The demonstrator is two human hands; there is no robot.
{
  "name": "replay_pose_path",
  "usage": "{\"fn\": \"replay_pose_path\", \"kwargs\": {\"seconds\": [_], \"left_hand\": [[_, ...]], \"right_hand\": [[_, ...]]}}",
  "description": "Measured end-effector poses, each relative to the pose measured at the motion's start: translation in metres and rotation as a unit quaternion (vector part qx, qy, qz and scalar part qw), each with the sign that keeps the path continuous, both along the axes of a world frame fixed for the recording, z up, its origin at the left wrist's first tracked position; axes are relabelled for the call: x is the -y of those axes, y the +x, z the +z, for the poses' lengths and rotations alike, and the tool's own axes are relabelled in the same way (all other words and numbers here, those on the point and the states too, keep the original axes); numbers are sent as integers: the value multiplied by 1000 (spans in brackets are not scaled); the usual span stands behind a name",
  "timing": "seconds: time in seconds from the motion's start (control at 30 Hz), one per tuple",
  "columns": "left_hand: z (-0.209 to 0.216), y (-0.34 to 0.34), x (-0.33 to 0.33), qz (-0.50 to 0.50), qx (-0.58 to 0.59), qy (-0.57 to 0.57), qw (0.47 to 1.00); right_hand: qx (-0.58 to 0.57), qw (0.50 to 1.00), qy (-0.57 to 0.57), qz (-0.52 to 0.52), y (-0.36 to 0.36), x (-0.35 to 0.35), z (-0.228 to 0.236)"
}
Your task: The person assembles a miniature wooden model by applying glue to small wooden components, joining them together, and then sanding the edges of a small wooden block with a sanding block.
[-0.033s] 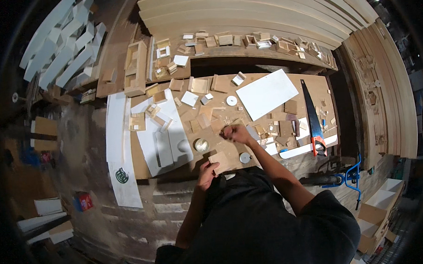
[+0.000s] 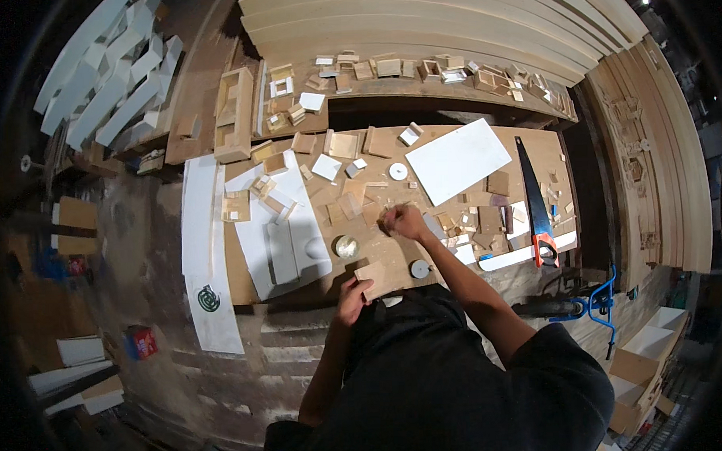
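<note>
My left hand point(image 2: 352, 300) grips the left end of a small tan wooden board point(image 2: 377, 280) at the workbench's near edge. Farther in, my right hand point(image 2: 405, 222) is closed, fingertips pointing left and down close to the bench top; whatever is between them is too small and shadowed to name. To the left of that hand stands a round tin point(image 2: 347, 246) with a pale, shiny inside. A grey round disc point(image 2: 420, 269) lies right of the board. Small wood offcuts point(image 2: 351, 203) lie just beyond the right hand.
A handsaw point(image 2: 539, 211) with an orange-and-black handle lies at the right, past a white panel point(image 2: 459, 162). White boards point(image 2: 278, 252) cover the bench's left side. Several small wooden boxes line the back shelf point(image 2: 408, 87). A blue metal frame point(image 2: 602, 304) juts out at the lower right.
My right hand has risen slightly and turned a little at the wrist. My left hand and the wooden board stay in place.
</note>
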State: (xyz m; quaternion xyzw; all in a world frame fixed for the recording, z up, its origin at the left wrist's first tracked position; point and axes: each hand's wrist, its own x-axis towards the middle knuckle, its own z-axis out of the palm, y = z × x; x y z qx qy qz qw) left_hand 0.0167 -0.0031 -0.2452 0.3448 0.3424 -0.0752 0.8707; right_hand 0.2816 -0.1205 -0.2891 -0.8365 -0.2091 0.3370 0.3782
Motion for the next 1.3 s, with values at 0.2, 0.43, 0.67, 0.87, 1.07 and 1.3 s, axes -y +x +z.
{"fn": "replay_pose_path", "kwargs": {"seconds": [0.2,0.43,0.67,0.87,1.07,1.3], "left_hand": [[-28,-61,-40,36,8,-32,999],[-27,-94,-62,15,-14,14,1000],[-1,-82,-78,89,0,-87,992],[36,-53,-93,26,64,-30,997],[69,-39,-103,-20,119,14,993],[122,-39,-95,48,202,57,977]], "right_hand": [[334,941,-55,-10,21,-83,-1],[295,938,-180,18,25,-89,-14],[140,979,-148,-27,14,-60,11],[248,964,-91,17,1,-83,30],[251,949,16,191,-25,-157,31],[264,925,-39,271,-21,-169,-1]]}}
